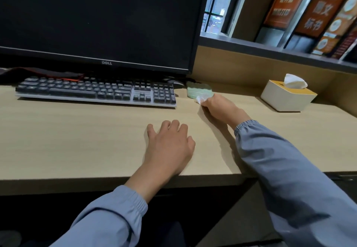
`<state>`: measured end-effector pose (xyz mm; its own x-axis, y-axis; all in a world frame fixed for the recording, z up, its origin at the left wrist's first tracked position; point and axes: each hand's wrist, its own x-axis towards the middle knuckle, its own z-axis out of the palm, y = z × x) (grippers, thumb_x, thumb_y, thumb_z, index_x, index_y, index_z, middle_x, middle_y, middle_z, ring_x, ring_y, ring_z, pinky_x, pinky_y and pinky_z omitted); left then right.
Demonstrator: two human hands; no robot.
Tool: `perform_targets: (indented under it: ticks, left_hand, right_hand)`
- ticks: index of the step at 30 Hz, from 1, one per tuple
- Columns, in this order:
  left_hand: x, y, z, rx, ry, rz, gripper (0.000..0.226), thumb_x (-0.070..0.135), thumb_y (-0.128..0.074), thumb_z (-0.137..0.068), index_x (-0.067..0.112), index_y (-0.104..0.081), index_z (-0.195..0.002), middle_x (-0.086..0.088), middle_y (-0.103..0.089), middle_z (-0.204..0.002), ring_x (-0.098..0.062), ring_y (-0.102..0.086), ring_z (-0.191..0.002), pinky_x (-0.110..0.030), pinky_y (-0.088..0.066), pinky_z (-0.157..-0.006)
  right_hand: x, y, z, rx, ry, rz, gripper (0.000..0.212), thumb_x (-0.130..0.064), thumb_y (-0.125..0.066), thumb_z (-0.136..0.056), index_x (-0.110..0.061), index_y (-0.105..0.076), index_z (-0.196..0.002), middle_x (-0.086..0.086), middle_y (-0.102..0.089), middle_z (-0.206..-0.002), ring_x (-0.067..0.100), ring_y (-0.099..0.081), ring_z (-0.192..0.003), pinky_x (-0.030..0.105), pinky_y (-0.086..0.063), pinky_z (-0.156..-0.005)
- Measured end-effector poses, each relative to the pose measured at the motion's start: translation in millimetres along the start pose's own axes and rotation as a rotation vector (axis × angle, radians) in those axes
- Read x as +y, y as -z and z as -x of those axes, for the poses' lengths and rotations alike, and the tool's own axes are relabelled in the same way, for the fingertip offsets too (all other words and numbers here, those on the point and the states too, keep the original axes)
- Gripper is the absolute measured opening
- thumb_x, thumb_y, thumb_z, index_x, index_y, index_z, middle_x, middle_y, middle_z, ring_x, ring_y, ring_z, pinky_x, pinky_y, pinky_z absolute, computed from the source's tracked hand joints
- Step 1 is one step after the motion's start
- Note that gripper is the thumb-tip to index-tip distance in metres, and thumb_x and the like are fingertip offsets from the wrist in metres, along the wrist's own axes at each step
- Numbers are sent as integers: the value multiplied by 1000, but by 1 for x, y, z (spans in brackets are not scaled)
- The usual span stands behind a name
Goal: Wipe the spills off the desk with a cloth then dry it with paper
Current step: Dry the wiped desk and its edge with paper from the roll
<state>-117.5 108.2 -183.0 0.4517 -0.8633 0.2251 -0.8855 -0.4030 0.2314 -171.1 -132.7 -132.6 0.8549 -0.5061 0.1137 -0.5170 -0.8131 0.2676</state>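
My right hand (pixel 218 107) lies on the light wooden desk (pixel 77 140) right of the keyboard and grips a crumpled white paper tissue (pixel 200 99), of which only a corner shows past the fingers. Just behind that hand lies a pale green cloth (pixel 199 90), bunched up near the monitor's corner. My left hand (pixel 170 146) rests palm down on the desk near its front edge, fingers loosely bent, holding nothing. I cannot make out any spill on the wood.
A black keyboard (pixel 96 91) and a dark Dell monitor (pixel 96 20) fill the back left. A white tissue box (pixel 287 97) with a yellow top stands at the back right. Behind runs a low wooden partition with a shelf of orange signs.
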Motion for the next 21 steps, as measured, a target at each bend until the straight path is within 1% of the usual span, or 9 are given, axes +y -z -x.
perform_targets:
  ticks: [3,5,7,10,12,15,17,19,21]
  left_hand:
    - [1,1,0,-2,2,-7,45,41,-25,-106,22,-51,-138,2,-50,-140,-23,-44,-131,-61,-28,-111]
    - [1,1,0,-8,6,-7,46,41,-25,-106,22,-51,-139,1,-51,-140,-23,-44,-131,-61,-29,-111]
    - [1,2,-1,-1,6,-12,47,42,-25,-106,22,-50,-141,1,-50,-141,-23,-44,-131,-60,-29,-111]
    - [1,2,0,-8,8,-9,47,42,-25,-106,23,-50,-141,0,-50,-143,-23,-44,-132,-60,-28,-112]
    - [1,2,1,-8,6,-10,47,42,-26,-106,22,-50,-141,0,-50,-143,-24,-44,-133,-60,-28,-113]
    - [0,1,2,-12,7,-18,47,42,-25,-106,22,-50,-141,0,-51,-143,-24,-44,-133,-60,-29,-111]
    - [1,2,2,-19,6,-24,48,42,-25,-106,22,-51,-141,-1,-51,-142,-25,-44,-132,-59,-29,-109]
    - [2,1,3,-21,2,-32,47,42,-26,-106,21,-52,-140,-1,-52,-142,-26,-45,-131,-60,-30,-109]
    - [2,2,4,-19,2,-41,47,41,-26,-106,20,-53,-138,-2,-53,-141,-27,-46,-130,-59,-31,-107]
  right_hand:
    - [-6,0,1,-11,22,21,38,-3,-35,-104,-3,-53,-137,17,-60,-95,32,-57,-83,42,-48,-75]
    - [-11,7,12,-33,35,31,38,-5,-35,-105,-4,-58,-135,19,-66,-105,34,-61,-92,39,-46,-78]
    - [-14,14,33,-27,66,64,40,-8,-35,-107,-9,-56,-141,21,-66,-108,35,-62,-95,39,-46,-80]
    - [-22,18,74,-18,120,87,40,-7,-40,-105,-14,-53,-142,16,-63,-96,31,-61,-83,43,-53,-77]
    - [-28,18,105,-8,133,58,33,-14,-42,-106,-15,-58,-135,11,-60,-96,24,-59,-81,39,-54,-74]
    - [-37,19,152,1,166,-23,29,-20,-43,-106,-17,-58,-130,10,-61,-100,23,-55,-81,35,-45,-67]
    - [-41,18,182,-4,190,-60,27,-15,-47,-102,-14,-59,-126,11,-64,-107,27,-53,-86,39,-43,-66]
    - [-47,20,215,-9,198,-96,42,-1,-55,-90,-11,-57,-131,11,-65,-115,29,-51,-87,45,-47,-64]
    - [-54,19,243,33,206,-112,73,16,-59,-70,-9,-54,-139,11,-67,-120,31,-51,-83,47,-50,-54]
